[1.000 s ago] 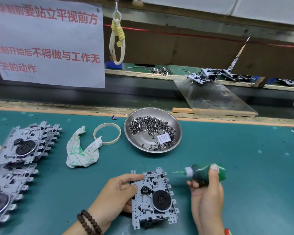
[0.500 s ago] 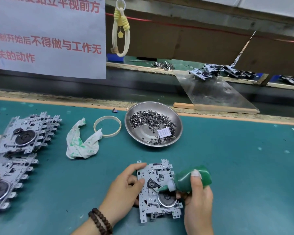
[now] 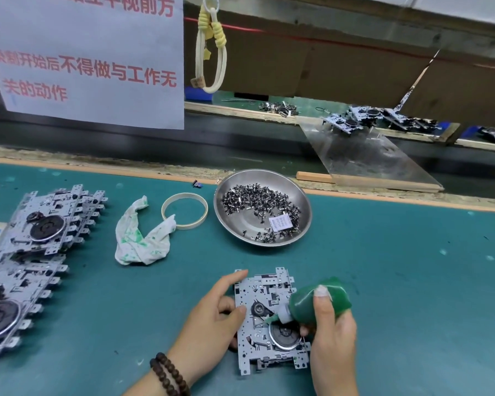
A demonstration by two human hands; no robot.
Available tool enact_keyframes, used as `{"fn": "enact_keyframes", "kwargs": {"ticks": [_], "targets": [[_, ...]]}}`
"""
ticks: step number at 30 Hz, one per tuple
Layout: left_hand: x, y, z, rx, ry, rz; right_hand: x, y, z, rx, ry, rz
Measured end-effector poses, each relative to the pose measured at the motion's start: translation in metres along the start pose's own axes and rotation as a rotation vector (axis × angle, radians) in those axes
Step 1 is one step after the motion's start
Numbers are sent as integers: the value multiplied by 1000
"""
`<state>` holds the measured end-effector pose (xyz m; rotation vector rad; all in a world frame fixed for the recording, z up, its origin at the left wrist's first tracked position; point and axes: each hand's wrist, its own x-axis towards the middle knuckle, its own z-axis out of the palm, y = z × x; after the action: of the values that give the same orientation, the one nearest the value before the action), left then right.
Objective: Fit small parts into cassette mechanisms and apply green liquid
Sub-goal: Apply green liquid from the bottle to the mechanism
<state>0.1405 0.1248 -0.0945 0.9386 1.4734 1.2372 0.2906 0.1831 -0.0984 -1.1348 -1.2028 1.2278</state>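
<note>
left hand (image 3: 212, 318) is bracing the cassette mechanism (image 3: 269, 318), fingers relaxed | right hand (image 3: 330, 335) is gripping the green bottle (image 3: 317, 300), nozzle touching the mechanism

— Colours on the worktop (image 3: 397, 281)?
— Teal worktop; green bottle (image 3: 330, 298), white nozzle; silver cassette mechanism (image 3: 265, 324) with black wheels.
— Others?
— White rag (image 3: 139, 238), green-spotted; cream ring (image 3: 184, 206); steel dish (image 3: 240, 221); white sign (image 3: 86, 58), red lettering; dark brown bead bracelet (image 3: 169, 372).

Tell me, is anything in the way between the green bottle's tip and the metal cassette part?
Nothing visible is. The right hand holds the green bottle tilted, its nozzle tip right at the cassette mechanism, while the left hand steadies that mechanism's left edge, off to the side.
</note>
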Motion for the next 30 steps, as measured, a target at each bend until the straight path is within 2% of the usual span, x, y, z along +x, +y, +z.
{"fn": "enact_keyframes", "kwargs": {"ticks": [15, 30], "targets": [[-1, 2, 1, -23, -3, -18, 0, 0, 1, -60, -25, -19], [-2, 3, 1, 6, 7, -15, -1, -4, 2, -67, 32, -16]]}}
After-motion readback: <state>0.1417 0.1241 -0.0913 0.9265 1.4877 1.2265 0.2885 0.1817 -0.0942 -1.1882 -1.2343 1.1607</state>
